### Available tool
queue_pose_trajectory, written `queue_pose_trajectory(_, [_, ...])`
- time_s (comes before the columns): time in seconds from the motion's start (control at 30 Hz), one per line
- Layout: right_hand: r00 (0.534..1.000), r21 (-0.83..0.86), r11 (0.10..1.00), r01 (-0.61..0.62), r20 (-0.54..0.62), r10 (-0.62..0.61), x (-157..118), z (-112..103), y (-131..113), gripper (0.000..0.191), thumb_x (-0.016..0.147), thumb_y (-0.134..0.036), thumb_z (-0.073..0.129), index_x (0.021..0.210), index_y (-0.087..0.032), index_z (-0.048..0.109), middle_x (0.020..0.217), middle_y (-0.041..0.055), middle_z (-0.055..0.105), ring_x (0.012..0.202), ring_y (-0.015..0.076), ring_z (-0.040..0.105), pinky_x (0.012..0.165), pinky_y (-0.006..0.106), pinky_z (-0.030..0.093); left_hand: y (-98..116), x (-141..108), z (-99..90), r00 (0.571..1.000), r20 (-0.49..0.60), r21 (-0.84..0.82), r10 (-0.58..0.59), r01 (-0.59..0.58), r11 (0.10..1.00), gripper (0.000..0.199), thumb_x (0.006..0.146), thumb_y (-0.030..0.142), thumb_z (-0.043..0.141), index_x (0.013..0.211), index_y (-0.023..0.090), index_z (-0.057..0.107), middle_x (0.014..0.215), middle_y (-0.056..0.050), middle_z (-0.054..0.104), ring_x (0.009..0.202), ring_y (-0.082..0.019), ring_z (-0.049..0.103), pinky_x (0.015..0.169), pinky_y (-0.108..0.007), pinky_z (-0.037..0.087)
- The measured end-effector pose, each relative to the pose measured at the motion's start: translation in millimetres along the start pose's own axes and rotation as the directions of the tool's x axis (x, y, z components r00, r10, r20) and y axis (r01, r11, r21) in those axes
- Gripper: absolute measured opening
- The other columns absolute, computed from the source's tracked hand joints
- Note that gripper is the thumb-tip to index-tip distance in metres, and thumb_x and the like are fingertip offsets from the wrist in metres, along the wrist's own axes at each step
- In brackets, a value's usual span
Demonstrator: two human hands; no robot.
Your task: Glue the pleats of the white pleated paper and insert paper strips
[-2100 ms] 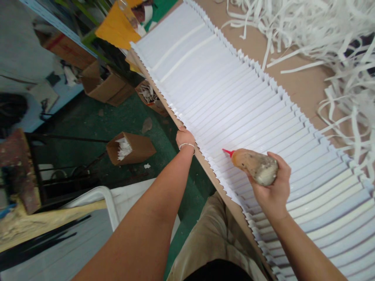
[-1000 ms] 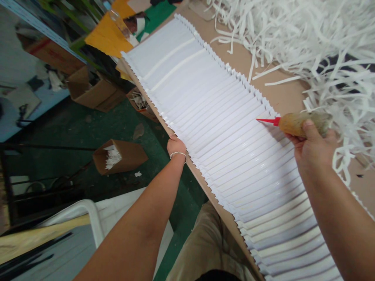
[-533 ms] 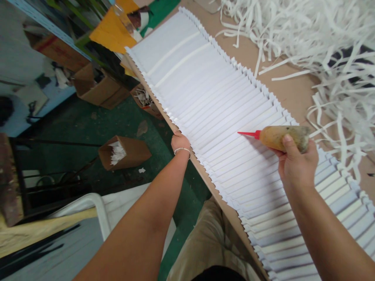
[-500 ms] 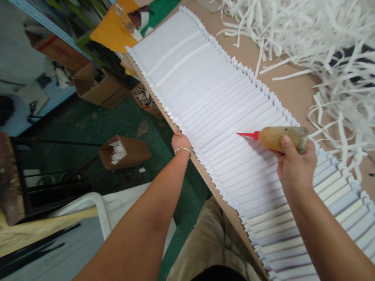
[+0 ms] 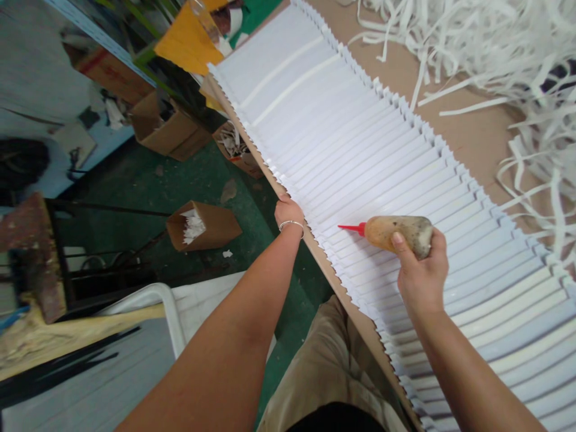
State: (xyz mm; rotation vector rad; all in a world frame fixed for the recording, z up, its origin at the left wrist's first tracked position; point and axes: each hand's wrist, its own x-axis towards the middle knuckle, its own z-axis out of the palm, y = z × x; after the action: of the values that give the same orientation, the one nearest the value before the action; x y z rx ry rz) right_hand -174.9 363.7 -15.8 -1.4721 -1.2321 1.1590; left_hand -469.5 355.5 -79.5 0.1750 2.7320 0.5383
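Observation:
My right hand (image 5: 423,273) is closed around a squeeze glue bottle (image 5: 398,234), yellowish and stained, with a long red nozzle (image 5: 353,228). The bottle lies nearly level over a long row of overlapping white paper strips (image 5: 360,162) with jagged ends. Its nozzle tip points left, toward the near side of the row; I cannot tell if it touches the paper. My left hand (image 5: 288,213), with a bracelet at the wrist, is curled at the near edge of the table (image 5: 321,258), beside the strip ends. Its fingers are partly hidden there.
A big heap of loose white strips (image 5: 486,42) covers the far right of the table. On the floor to the left stand cardboard boxes, one with white scraps (image 5: 220,228). A yellow envelope-like sheet (image 5: 189,42) lies past the table's far left end. A pale curved frame (image 5: 166,300) is at lower left.
My right hand has carried the glue bottle left across the strips, toward their near ends. My left hand stays at the table edge while the whole view shifts slightly.

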Motion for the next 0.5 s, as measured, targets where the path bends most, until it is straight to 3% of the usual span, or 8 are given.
queue_pose_trajectory(0.17, [0.996, -0.103, 0.992, 0.074, 0.053, -0.069, -19, 12, -14, 0.063, 0.08, -0.052, 0.087, 0.13, -0.024, 0.062, 0.118, 0.0046, 0.067, 0.112, 0.0257, 0.066, 0.104, 0.049, 0.055, -1, 0, -0.4, 1.0, -0.006, -0.003, 0.007, -0.007, 1.0, 0.033, 0.106, 0.044, 0.067, 0.122, 0.015, 0.071, 0.122, -0.01, 0.074, 0.109, -0.024, 0.073, 0.098, -0.047, 0.061])
queue_pose_trajectory(0.3, [0.962, -0.174, 0.951, 0.255, 0.143, -0.232, -26, 6, -22, 0.065, 0.08, -0.044, 0.086, 0.137, -0.026, 0.061, 0.127, 0.0074, 0.065, 0.118, 0.0272, 0.067, 0.106, 0.049, 0.056, -1, 0, 0.6, 1.0, -0.012, 0.002, 0.005, -0.005, 1.0, 0.034, 0.106, 0.045, 0.067, 0.121, 0.015, 0.072, 0.121, -0.01, 0.074, 0.109, -0.024, 0.073, 0.099, -0.048, 0.061])
queue_pose_trajectory(0.37, [0.916, -0.195, 0.903, 0.383, 0.203, -0.345, -22, -6, -22, 0.071, 0.077, -0.037, 0.087, 0.142, -0.028, 0.059, 0.133, 0.0086, 0.065, 0.12, 0.0292, 0.068, 0.106, 0.052, 0.057, -2, 0, 1.5, 1.0, -0.015, 0.004, 0.005, -0.005, 1.0, 0.034, 0.106, 0.045, 0.067, 0.121, 0.015, 0.072, 0.122, -0.01, 0.074, 0.11, -0.024, 0.073, 0.099, -0.048, 0.061])
queue_pose_trajectory(0.5, [0.768, -0.056, 0.792, 0.608, 0.292, -0.569, 11, -38, -24, 0.088, 0.066, -0.022, 0.09, 0.146, -0.035, 0.056, 0.138, 0.0083, 0.068, 0.126, 0.0356, 0.069, 0.11, 0.064, 0.054, -3, 1, 2.8, 1.0, -0.024, 0.006, 0.005, -0.005, 1.0, 0.035, 0.106, 0.048, 0.066, 0.118, 0.015, 0.073, 0.119, -0.009, 0.076, 0.109, -0.024, 0.074, 0.101, -0.048, 0.06])
